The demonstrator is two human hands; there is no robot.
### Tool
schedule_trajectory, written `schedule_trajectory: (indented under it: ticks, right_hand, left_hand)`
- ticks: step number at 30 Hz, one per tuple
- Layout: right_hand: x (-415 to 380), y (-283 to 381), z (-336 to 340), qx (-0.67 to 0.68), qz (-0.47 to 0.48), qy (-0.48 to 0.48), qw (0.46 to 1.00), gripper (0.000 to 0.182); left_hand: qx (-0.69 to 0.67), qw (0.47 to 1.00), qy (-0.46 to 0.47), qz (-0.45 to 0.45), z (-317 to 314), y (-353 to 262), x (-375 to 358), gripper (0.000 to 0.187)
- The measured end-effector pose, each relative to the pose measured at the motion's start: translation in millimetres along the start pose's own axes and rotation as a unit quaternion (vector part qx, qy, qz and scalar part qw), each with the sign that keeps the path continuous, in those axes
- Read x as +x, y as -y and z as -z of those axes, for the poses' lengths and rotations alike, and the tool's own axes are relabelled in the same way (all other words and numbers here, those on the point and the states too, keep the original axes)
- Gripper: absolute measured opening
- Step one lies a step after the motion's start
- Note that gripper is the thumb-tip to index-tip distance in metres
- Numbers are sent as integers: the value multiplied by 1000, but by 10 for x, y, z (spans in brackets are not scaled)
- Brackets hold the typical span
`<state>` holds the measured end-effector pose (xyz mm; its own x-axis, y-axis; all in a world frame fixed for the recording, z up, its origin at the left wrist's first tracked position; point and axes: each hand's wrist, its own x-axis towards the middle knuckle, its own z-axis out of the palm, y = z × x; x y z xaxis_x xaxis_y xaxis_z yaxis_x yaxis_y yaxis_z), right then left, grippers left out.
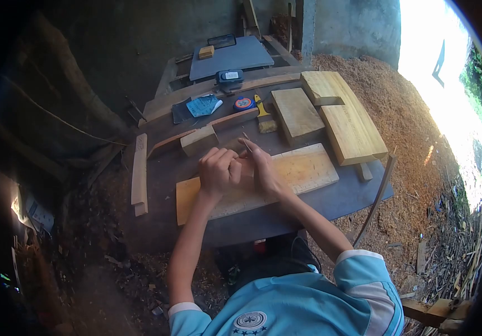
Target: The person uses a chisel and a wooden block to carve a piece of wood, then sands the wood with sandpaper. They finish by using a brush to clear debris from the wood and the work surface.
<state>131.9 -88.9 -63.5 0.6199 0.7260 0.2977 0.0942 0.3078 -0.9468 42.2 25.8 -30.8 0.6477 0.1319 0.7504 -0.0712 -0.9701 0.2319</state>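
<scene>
Slim piece [246, 136] in hand, too small to name for certain, and around it a dark table [347, 196], the largest thing in the work area. Next in size comes the notched pale timber [353, 126] on the right side of the table. A long plank [308, 168] lies flat near the front edge, under the hands. Beyond it sit the thick rectangular block [298, 112] and, to the left, a smaller block [199, 141]. Farther back are the blue sheet [203, 105], the yellow-handled brush [260, 105] and the tape measure [244, 103].

Both hands meet above the plank. The right hand [263, 168] looks clamped on the slim piece, whose tip pokes up past the fingertips. The left hand [217, 171] is close beside it, fingers curled inward; whether they grip the same piece I cannot tell.

My judgement is that the step in hand is close, two-handed handling of that small piece. Any next move calls for a steady pinch, with the fingers kept clear of the tip
</scene>
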Motion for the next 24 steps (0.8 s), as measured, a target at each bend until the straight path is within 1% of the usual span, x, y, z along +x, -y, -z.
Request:
schedule_trajectory:
  ticks: [1, 2, 5, 6, 9, 10, 12, 13, 14, 15, 17, 18, 21, 22, 24]
  right_hand:
    - [59, 67, 12, -22, -26, 2, 999, 66]
    - [-14, 157, 7, -14, 81, 20, 996, 64]
    - [-47, -28, -106, -48, 144, -53, 987, 64]
    - [-28, -85, -31, -43, 61, -39, 996, 63]
    - [21, -203, 206, 57, -53, 28, 997, 63]
    - [29, -236, 179, 83, -77, 21, 993, 65]
    - [46, -145, 195, 188, -102, -17, 977, 66]
    - [84, -43, 167, 241, -115, -29, 963, 66]
    - [129, 65, 186, 237, -88, -36, 967, 69]
    - [189, 48, 225, 245, -79, -24, 966, 71]
    - [241, 141, 224, 256, -61, 20, 965, 68]
    - [272, 107, 212, 249, -62, 19, 966, 67]
    - [359, 11, 238, 216, -62, 19, 974, 63]
    - [352, 7, 218, 201, -65, 26, 977, 61]
    - [345, 2, 188, 162, -69, 44, 983, 60]
  left_hand:
    - [-6, 1000, -8, -9, -3, 28, 45, 7]
    - [-2, 1000, -14, -14, -21, 64, 119, 8]
    - [5, 1000, -2, -5, -40, 46, 61, 8]
    - [-3, 1000, -2, -1, -41, 43, 87, 9]
    - [-39, 999, -21, 16, -6, -1, 65, 12]
    - [-58, 997, -37, 22, 1, 26, 41, 13]
    - [-154, 969, -117, 153, -8, 1, -22, 15]
    - [-197, 942, -161, 218, -4, 23, -77, 16]
    - [-270, 895, -184, 303, -125, 168, -245, 26]
    - [-293, 863, -207, 354, -134, 115, -237, 29]
    - [-341, 785, -249, 453, -235, -72, -233, 38]
    - [-327, 822, -178, 430, -248, -84, -300, 48]
    - [-301, 898, -153, 282, -191, -57, -329, 48]
    - [-307, 910, -160, 230, -135, -47, -301, 35]
    - [-275, 940, -88, 184, -25, -82, -256, 27]
